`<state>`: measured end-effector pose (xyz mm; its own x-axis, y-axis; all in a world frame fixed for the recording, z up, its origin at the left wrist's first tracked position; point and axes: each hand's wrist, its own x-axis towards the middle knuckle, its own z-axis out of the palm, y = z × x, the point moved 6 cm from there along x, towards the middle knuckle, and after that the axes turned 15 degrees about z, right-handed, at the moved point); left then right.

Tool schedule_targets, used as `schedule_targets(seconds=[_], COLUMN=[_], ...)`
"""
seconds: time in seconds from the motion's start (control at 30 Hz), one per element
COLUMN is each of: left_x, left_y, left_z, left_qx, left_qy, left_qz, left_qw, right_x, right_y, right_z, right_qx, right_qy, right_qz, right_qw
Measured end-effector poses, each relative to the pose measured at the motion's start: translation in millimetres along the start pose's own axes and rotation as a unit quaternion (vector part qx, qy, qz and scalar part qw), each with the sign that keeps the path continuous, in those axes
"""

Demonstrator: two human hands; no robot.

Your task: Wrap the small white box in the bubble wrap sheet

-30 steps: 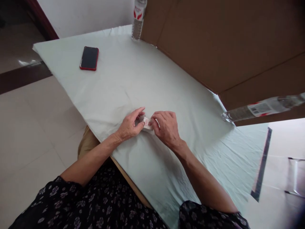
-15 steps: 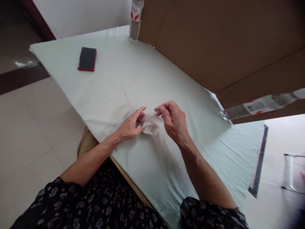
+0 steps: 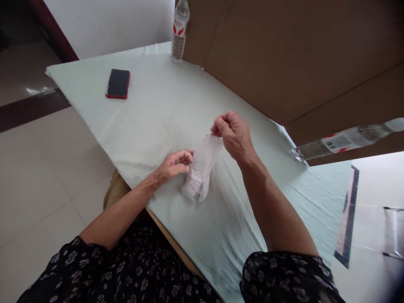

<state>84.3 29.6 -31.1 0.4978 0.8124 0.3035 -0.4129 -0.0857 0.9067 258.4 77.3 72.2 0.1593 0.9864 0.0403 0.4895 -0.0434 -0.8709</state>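
A piece of translucent bubble wrap (image 3: pixel 206 162) stands half raised above the table, its lower end crumpled around something I cannot make out. My right hand (image 3: pixel 232 132) pinches the top corner of the wrap and holds it up. At the wrap's left edge is my left hand (image 3: pixel 175 165), its fingers loosely curved with a gap between thumb and forefinger. Its fingertips are beside the wrap or lightly against it; some are partly hidden.
A pale green cloth (image 3: pixel 151 113) covers the table. A phone in a red case (image 3: pixel 118 83) lies at the far left. One water bottle (image 3: pixel 179 35) stands at the back, and another bottle (image 3: pixel 342 139) is at the right. A large brown cardboard panel (image 3: pixel 284 54) rises behind.
My right hand has risen away from me, pulling the wrap up into a taller strip. The small clear packet with printed marks seen before is now covered. My left hand stays beside it.
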Motion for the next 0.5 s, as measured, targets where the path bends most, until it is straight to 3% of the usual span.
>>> schedule_targets(seconds=[0.07,0.13,0.2,0.27,0.4,0.5], left_x=[-1,-2,-2,-1,-1,-1], left_y=[-1,-3,-5,-8,-11,-8], left_z=[1.8,2.9,2.6,1.2,-1.4,-1.4], left_qx=[0.013,0.015,0.005,-0.004,-0.003,-0.013], left_qy=[-0.01,-0.014,-0.007,0.003,0.017,0.022], left_qz=[-0.027,-0.047,-0.048,-0.04,-0.036,-0.017], left_qw=[1.0,0.999,0.999,0.999,0.999,1.0], right_x=[8,8,-7,-32,-77,-81], right_y=[7,10,8,6,14,33], right_z=[1,-5,-16,-18,9,25], right_qx=[-0.011,-0.042,-0.075,-0.106,-0.245,-0.309], right_qy=[-0.005,0.043,0.115,0.145,0.075,0.075], right_qz=[0.012,0.002,-0.018,-0.027,-0.011,0.03], right_qw=[1.0,0.998,0.99,0.983,0.967,0.948])
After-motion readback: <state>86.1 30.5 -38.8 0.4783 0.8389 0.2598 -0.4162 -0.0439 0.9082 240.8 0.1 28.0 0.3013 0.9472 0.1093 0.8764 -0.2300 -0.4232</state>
